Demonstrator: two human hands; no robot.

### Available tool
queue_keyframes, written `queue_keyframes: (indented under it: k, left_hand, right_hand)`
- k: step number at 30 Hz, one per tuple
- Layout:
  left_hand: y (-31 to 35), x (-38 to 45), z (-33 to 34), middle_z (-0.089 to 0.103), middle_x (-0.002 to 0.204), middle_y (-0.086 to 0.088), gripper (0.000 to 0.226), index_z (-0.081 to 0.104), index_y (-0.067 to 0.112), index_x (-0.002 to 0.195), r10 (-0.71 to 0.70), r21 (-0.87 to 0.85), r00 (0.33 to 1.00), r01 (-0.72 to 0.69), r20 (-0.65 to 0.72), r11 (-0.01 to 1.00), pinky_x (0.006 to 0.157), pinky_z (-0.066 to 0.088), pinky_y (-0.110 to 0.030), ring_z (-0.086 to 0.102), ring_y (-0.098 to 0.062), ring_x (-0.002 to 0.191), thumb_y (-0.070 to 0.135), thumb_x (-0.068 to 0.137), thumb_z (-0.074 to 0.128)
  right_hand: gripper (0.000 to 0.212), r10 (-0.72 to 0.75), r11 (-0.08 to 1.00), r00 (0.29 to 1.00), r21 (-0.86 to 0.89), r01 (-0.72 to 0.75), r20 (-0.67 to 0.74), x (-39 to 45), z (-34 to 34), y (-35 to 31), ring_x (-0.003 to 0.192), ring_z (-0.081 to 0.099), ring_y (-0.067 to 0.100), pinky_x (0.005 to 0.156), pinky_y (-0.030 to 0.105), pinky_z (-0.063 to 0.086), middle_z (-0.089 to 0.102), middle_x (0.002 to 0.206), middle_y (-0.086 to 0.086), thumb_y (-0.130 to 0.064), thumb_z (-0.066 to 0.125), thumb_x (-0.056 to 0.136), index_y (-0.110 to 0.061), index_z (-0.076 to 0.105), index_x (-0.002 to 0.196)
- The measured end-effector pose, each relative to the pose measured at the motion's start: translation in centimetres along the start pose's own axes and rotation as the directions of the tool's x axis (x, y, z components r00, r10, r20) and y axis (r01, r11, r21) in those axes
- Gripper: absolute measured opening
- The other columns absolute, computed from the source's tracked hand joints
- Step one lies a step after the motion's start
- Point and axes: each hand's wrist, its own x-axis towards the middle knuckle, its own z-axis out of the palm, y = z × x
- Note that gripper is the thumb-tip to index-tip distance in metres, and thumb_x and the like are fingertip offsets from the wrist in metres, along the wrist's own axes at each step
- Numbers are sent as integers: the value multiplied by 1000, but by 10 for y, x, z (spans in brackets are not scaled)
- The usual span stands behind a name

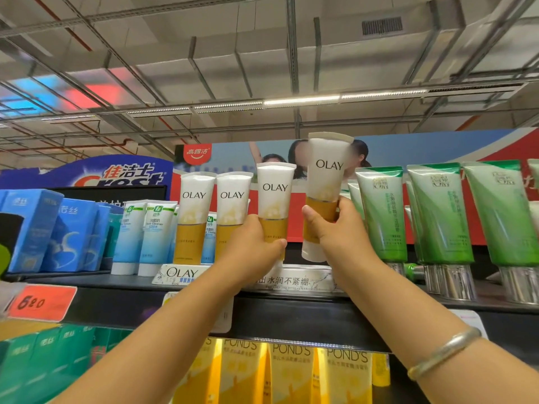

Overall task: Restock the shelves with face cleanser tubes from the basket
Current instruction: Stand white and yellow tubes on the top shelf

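At the top shelf (122,282), each hand's grip holding an upright Olay tube, left hand (250,243), right hand (338,228).

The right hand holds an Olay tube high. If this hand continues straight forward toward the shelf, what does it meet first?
Probably nothing at once: the right hand and its Olay tube face a gap between the left hand's tube and the green tubes. Behind is the red backboard; depth is unclear.

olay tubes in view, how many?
4. Two stand on the top shelf: first tube, second tube. The left hand grips the third tube; the right hand grips the fourth tube, raised higher. More may be hidden behind.
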Motion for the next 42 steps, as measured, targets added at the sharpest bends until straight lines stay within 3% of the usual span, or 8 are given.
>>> queue_keyframes:
  k: [10,17,20,25,32,35,38,42]
  left_hand:
    - [0,4,2,56,74,-3,20,55,7,93,-53,100,998,49,32,994,49,36,-22,50,-14,62,22,80,60]
    - [2,-1,2,59,114,-9,50,44,9,115,66,196,989,-40,-132,980,79,46,-33,56,-27,103,37,81,68]
    - [0,-1,1,60,115,-10,48,47,9,114,60,210,991,-34,-119,977,84,49,-37,57,-28,103,37,81,68]
    - [0,-1,1,62,111,-9,48,48,10,114,50,206,992,-25,-119,978,83,49,-38,58,-27,100,38,80,68]
    - [4,-6,-3,62,112,-10,42,51,10,116,30,184,993,-8,-114,983,82,47,-33,58,-26,102,34,84,63]
    - [9,-15,-14,62,112,-10,38,54,9,117,93,169,982,-65,-166,983,80,42,-29,57,-25,102,31,87,60]
    - [15,-34,-30,65,109,-5,32,58,13,116,115,31,969,-111,-220,993,83,46,-31,59,-20,98,29,88,58]
    - [18,-84,-38,69,83,3,6,64,25,85,94,-349,983,-145,-159,926,73,55,-34,68,-11,76,24,88,58]
  right_hand:
    - [39,250,933,967,-279,-230,39,2,2,5,102,60,27,92,41,49,62,111,12,-18,68,83,-5,53,117]
    - [50,398,828,916,-451,-332,56,3,-1,-3,94,56,25,73,28,40,59,110,13,-23,64,86,2,46,126]
    - [49,431,766,900,-552,-329,63,1,0,-9,85,52,21,69,23,36,54,81,6,-28,57,91,4,42,126]
    - [46,402,774,915,-549,-316,40,-4,-1,-3,72,49,18,46,20,28,51,85,5,-30,63,88,2,48,118]
    - [46,371,787,928,-538,-304,18,-12,-2,-8,88,54,25,73,31,43,61,102,13,-34,66,84,3,54,108]
    - [31,273,796,962,-565,-217,16,-20,-5,-23,86,52,25,73,31,41,55,86,8,-33,58,89,-3,54,92]
    - [34,79,818,996,-569,-84,-33,-34,-7,-43,104,55,25,91,39,47,58,110,7,-29,53,91,-7,50,116]
    - [11,32,877,999,-480,-35,-14,-79,-20,-62,92,64,21,83,40,53,63,94,0,-25,50,92,-17,59,92]
